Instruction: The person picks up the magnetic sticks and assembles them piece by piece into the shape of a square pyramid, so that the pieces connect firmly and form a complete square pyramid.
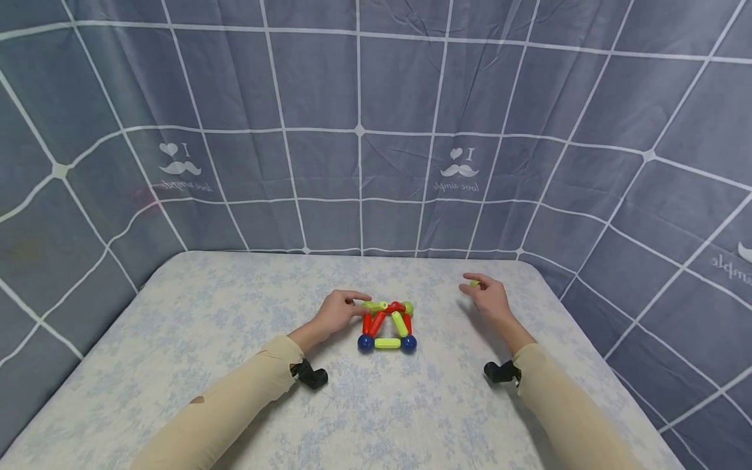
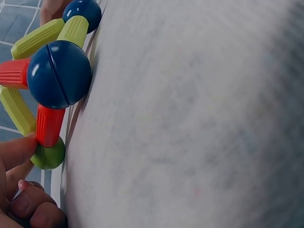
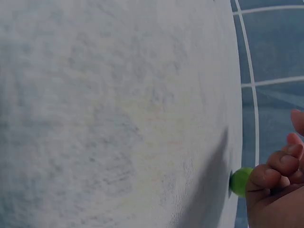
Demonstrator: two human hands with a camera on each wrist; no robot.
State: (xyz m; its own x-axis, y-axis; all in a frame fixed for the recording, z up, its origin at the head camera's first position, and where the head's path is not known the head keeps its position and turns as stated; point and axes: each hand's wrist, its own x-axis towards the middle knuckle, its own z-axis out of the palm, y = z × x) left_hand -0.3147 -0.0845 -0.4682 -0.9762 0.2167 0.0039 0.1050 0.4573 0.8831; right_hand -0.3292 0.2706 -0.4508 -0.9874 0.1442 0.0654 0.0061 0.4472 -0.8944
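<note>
My left hand (image 1: 342, 310) reaches in from the left, its fingertips at the back left corner of a small frame of coloured rods and balls. There, in the left wrist view, they pinch the frame beside its green ball (image 2: 50, 154) and red rod (image 2: 49, 126). Two blue balls (image 1: 365, 343) form its front corners, joined by a yellow-green rod (image 1: 388, 343). My right hand (image 1: 492, 301), farther right, has thumb and index finger apart. Between them shows a bit of green; in the right wrist view it is a green ball (image 3: 241, 182) low by the table, partly hidden behind curled fingers.
A pale blue-and-white patterned cloth (image 1: 435, 405) covers the table. Behind it and along both sides hangs a grey-blue curtain (image 1: 388, 170) with white grid lines. Both sleeved forearms lie over the near table, a small black wrist camera (image 1: 311, 375) on each.
</note>
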